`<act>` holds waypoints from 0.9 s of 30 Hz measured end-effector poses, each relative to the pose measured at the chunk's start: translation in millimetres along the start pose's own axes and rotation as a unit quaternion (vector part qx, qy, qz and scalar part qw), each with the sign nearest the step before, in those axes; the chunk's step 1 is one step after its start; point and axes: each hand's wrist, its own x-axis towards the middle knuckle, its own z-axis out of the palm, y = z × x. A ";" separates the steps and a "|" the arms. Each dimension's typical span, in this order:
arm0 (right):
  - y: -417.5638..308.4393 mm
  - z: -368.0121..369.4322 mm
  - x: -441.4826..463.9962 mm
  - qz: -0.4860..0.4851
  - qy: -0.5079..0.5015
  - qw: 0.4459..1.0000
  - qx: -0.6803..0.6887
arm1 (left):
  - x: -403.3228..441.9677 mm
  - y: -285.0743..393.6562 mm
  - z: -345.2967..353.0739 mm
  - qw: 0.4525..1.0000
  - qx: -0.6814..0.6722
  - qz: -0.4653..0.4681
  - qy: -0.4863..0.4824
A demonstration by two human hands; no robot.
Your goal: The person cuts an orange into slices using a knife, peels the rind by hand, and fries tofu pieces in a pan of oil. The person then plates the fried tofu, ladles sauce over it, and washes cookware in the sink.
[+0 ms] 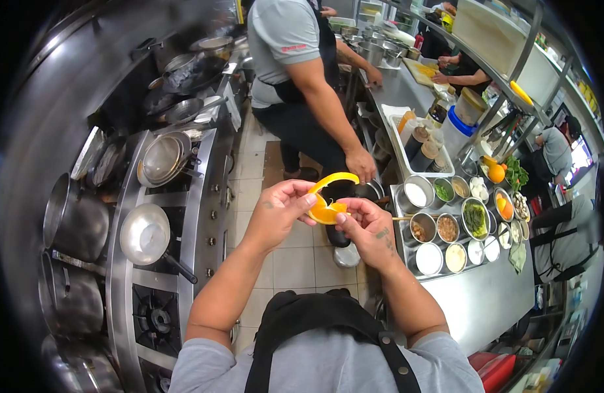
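An orange wedge [325,213] is held up in front of my chest, between my two hands. Its peel [333,179] curves up and away from the flesh in a strip, partly separated from it. With thumb and fingers, my left hand [290,204] is closed on the left side of the wedge. Pinching the right end is my right hand [365,223], its thumb on the near side. The fingertips behind the fruit are partly hidden.
On the left is a stove [159,319] with a frying pan [145,234] and strainers [163,159]. Seasoning tubs [428,259] fill a tray on the right counter [472,298]. A co-worker [299,72] stands just ahead in the aisle.
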 end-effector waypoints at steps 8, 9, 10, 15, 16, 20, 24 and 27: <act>12.8 -9.0 -1.4 -0.083 -0.028 0.976 -0.199 | -12.0 -13.0 -2.9 0.999 0.038 0.034 -0.004; 13.9 -9.4 -4.1 -0.088 -0.035 0.972 -0.213 | -15.7 -19.2 -3.8 0.998 0.045 0.041 0.012; 15.5 -9.5 -6.2 -0.094 -0.043 0.968 -0.227 | -19.2 -26.0 -5.0 0.997 0.053 0.050 0.031; 48.2 -6.1 -18.5 -0.082 -0.071 0.971 -0.212 | -35.6 -63.0 -14.7 0.994 0.082 0.056 0.039; 51.8 -5.7 -20.0 -0.079 -0.080 0.970 -0.217 | -35.8 -67.0 -15.4 0.992 0.099 0.061 0.046; 61.2 -1.6 -26.2 -0.092 -0.056 0.962 -0.250 | -41.1 -70.7 -15.7 0.988 0.128 0.045 0.071; 57.3 -3.6 -28.2 -0.110 -0.049 0.951 -0.284 | -42.3 -83.1 -17.1 0.993 0.078 0.028 0.081; 56.3 -5.3 -28.1 -0.106 -0.032 0.954 -0.279 | -39.2 -85.5 -12.8 0.994 0.034 0.029 0.099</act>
